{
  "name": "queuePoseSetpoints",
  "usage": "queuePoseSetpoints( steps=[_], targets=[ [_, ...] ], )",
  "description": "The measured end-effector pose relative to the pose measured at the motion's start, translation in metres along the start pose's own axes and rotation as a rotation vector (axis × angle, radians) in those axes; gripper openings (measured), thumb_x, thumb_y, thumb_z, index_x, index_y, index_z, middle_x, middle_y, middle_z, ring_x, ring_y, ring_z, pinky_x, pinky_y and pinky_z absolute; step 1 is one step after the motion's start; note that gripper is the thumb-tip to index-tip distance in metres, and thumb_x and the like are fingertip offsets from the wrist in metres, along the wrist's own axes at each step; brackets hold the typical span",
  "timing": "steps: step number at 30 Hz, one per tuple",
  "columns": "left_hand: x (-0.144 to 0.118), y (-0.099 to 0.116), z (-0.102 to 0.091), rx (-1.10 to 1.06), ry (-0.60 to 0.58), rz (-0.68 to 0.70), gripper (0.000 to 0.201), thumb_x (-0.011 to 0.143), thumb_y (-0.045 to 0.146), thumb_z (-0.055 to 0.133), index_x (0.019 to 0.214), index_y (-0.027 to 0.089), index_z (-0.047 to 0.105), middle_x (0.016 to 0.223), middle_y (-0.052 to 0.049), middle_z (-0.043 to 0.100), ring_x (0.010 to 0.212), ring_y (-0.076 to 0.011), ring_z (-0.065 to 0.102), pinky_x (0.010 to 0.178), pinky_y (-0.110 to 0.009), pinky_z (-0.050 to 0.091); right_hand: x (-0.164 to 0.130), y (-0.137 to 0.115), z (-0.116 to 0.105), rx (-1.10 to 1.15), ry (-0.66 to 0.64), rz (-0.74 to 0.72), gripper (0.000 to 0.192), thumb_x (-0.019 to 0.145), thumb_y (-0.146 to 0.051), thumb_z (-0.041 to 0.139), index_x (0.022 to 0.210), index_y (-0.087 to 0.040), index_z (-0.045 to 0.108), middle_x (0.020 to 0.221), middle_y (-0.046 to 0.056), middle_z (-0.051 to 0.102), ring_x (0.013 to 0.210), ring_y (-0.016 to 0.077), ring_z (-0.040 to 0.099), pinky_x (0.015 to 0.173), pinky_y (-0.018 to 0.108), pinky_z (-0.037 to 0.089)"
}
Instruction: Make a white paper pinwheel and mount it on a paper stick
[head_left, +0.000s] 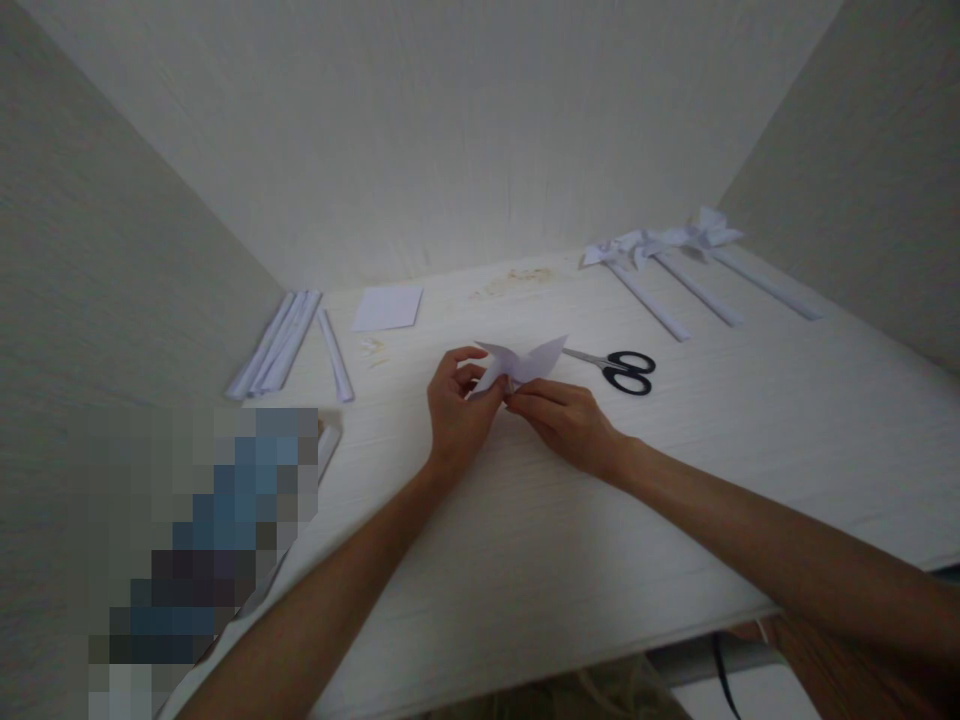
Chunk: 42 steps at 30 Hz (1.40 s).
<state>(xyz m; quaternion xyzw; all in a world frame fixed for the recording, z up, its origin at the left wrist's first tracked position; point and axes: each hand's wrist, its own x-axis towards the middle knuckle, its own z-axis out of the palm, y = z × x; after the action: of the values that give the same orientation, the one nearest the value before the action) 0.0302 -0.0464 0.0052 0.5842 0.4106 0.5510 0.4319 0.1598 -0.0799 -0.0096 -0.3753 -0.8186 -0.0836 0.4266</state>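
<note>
Both hands meet over the middle of the table around a white paper pinwheel point(541, 362) with pointed blades spread outward. My left hand point(459, 405) grips it from the left, thumb at its centre. From the right, my right hand point(566, 415) pinches at the same centre with the fingers pressed together; what lies between those fingertips is mostly hidden. Just right of the paper lie scissors point(628, 372) with black handles, their blades pointing toward the pinwheel.
Several rolled paper sticks point(277, 345) lie at the left, with a single stick point(335, 355) beside them. A square paper sheet point(388, 308) rests behind. Three finished-looking pinwheels on sticks point(649, 295) lie at the back right. Small yellowish bits point(517, 280) are scattered near the wall.
</note>
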Motion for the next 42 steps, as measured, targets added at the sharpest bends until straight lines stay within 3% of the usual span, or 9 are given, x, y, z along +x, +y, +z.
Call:
queuePoseSetpoints(
  steps=[9, 30, 42],
  targets=[
    [-0.0017, 0.0000, -0.0003, 0.047, 0.006, 0.027, 0.030, 0.058, 0.010, 0.063, 0.083, 0.018, 0.048, 0.055, 0.007, 0.057, 0.047, -0.0068, 0.054, 0.042, -0.015, 0.039, -0.0017, 0.0026, 0.0025, 0.007, -0.010, 0.004, 0.019, 0.082, -0.013, 0.044, 0.077, -0.014, 0.063, 0.075, 0.007, 0.067, 0.066, 0.0144, 0.062, 0.058, 0.023, 0.051],
    [-0.0023, -0.0027, -0.0018, 0.104, -0.011, 0.125, 0.027, 0.060, 0.013, 0.063, 0.083, 0.019, 0.050, 0.060, 0.005, 0.060, 0.054, -0.0086, 0.057, 0.053, -0.019, 0.044, -0.0008, 0.0011, 0.0001, 0.048, -0.004, 0.054, 0.019, 0.083, -0.017, 0.044, 0.078, -0.013, 0.061, 0.071, 0.007, 0.064, 0.063, 0.0145, 0.060, 0.057, 0.024, 0.050],
    [-0.0001, -0.0005, -0.0015, 0.050, 0.034, 0.056, 0.027, 0.059, 0.014, 0.064, 0.082, 0.018, 0.049, 0.061, 0.005, 0.059, 0.053, -0.0087, 0.057, 0.050, -0.018, 0.044, -0.0014, -0.0001, -0.0001, 0.019, 0.016, 0.027, 0.017, 0.082, -0.015, 0.045, 0.079, -0.017, 0.061, 0.072, 0.005, 0.065, 0.065, 0.0136, 0.060, 0.058, 0.023, 0.049]
  ],
)
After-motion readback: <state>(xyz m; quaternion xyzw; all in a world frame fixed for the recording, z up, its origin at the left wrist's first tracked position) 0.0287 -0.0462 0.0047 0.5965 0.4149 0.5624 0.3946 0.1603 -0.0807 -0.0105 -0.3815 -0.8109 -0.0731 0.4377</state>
